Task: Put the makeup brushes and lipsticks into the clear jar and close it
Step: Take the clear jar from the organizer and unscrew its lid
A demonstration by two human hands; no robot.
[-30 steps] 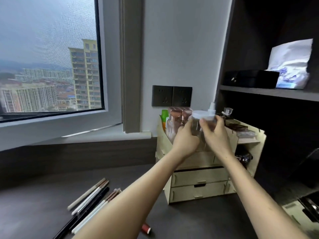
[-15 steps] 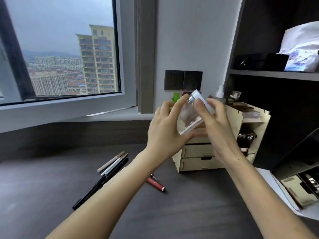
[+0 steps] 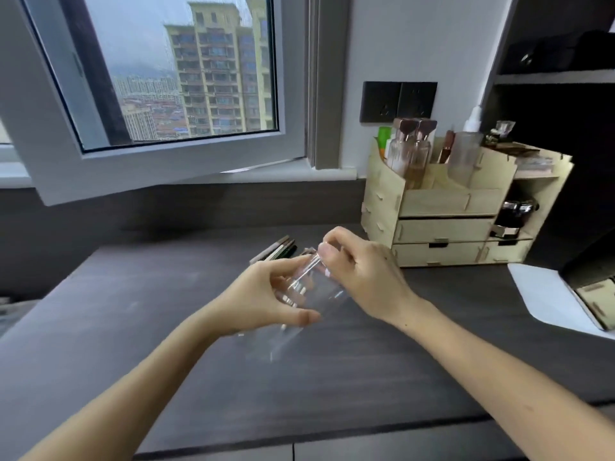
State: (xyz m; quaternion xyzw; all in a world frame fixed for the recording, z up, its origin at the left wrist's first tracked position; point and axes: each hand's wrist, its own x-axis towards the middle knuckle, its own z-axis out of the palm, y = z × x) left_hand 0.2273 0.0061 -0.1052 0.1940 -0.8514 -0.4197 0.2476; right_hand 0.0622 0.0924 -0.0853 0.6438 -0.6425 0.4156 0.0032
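The clear jar is see-through and blurred, tilted with its lid end up and away, held off the dark desk between two hands. Its lid end sits under the fingers of one hand, so whether it is closed cannot be told. The makeup brushes lie in a close bundle on the desk just behind the jar, slim sticks in white, brown and black, mostly hidden

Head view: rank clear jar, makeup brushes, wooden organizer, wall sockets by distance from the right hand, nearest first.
1. clear jar: held by the right hand at its top end, left hand on its body.
2. makeup brushes: on the desk just behind the hands, to the left.
3. wooden organizer: back right of the desk.
4. wall sockets: on the wall above the organizer.
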